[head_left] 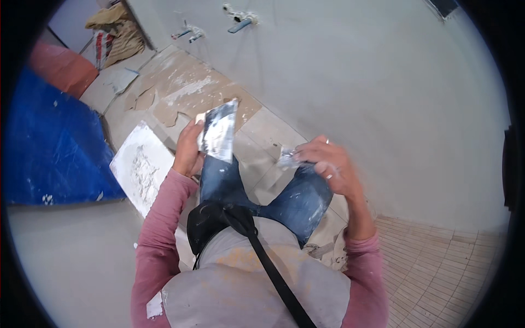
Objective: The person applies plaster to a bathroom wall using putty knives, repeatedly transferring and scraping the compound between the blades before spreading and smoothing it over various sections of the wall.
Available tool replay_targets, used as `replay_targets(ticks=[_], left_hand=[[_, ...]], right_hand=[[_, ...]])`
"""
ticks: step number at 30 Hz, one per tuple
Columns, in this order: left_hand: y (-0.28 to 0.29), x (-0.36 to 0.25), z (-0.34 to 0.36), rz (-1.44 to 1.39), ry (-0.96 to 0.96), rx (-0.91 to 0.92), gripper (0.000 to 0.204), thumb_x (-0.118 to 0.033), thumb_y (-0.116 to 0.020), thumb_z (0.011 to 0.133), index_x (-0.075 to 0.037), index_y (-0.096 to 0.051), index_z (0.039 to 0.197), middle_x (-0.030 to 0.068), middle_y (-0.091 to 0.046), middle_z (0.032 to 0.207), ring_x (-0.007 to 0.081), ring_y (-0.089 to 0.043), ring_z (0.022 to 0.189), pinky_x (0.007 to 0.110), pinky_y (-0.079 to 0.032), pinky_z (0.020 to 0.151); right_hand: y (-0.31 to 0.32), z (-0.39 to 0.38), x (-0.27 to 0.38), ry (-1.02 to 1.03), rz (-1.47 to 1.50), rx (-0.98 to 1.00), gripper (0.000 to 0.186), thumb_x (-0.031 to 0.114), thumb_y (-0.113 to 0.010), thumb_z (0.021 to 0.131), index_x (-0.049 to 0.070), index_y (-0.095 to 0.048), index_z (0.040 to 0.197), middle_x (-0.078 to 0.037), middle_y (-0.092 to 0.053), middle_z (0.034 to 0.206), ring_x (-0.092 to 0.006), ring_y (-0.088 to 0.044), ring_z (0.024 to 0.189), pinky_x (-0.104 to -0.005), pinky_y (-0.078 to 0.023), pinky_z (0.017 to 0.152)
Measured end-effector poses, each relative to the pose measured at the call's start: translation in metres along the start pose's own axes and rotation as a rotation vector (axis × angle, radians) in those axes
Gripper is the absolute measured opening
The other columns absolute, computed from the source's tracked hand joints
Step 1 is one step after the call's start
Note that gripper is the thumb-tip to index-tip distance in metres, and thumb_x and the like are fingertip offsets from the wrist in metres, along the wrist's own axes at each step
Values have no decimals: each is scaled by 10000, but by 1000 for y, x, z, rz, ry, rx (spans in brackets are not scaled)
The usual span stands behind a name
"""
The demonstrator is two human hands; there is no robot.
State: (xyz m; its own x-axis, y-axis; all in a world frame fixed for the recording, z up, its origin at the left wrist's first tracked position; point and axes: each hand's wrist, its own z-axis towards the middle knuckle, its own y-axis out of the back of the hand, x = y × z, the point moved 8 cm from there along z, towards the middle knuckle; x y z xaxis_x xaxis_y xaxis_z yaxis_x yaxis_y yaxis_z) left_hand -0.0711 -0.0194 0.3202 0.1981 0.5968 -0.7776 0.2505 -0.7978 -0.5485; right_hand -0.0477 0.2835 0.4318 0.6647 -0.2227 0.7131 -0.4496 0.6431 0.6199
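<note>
My left hand (189, 145) grips a wide filling knife by its back edge. Its shiny metal blade (220, 131) is held up over my left knee. Across from it, my right hand (328, 164) is closed around a smaller putty knife (286, 157), its blade turned toward the left one. Motion blurs this hand and its tool, and the handle is hidden by the fingers. The two blades are apart. Left of my left forearm lies a white board (140, 164) with a heap of white filler (143, 170) on it.
A smooth grey wall (355, 82) rises ahead and right, with pipe fittings (240, 23) sticking out. Torn brown cardboard (180, 82) covers part of the tiled floor. A blue sheet (54, 147) stands at left, sacks (121, 38) beyond it. Narrow tiles (437, 268) lie at lower right.
</note>
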Motion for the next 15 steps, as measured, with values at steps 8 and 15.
replay_targets(ticks=[8, 15], left_hand=[[144, 157, 88, 258, 153, -176, 234, -232, -434, 1041, -113, -590, 1168, -22, -648, 793, 71, -592, 529, 236, -325, 330], [189, 237, 122, 358, 166, -249, 270, -259, -462, 1021, -114, -583, 1215, -3, -629, 811, 89, -556, 529, 259, -333, 344]], right_hand=[[-104, -84, -193, -464, 1684, -899, 645, 614, -355, 1033, 109, -501, 1407, -86, -629, 1301, -265, -632, 1151, -448, -520, 987], [-138, -74, -259, -700, 1471, -1014, 472, 456, -439, 1067, 122, -499, 1396, -61, -660, 1271, -213, -678, 1102, -359, -601, 757]])
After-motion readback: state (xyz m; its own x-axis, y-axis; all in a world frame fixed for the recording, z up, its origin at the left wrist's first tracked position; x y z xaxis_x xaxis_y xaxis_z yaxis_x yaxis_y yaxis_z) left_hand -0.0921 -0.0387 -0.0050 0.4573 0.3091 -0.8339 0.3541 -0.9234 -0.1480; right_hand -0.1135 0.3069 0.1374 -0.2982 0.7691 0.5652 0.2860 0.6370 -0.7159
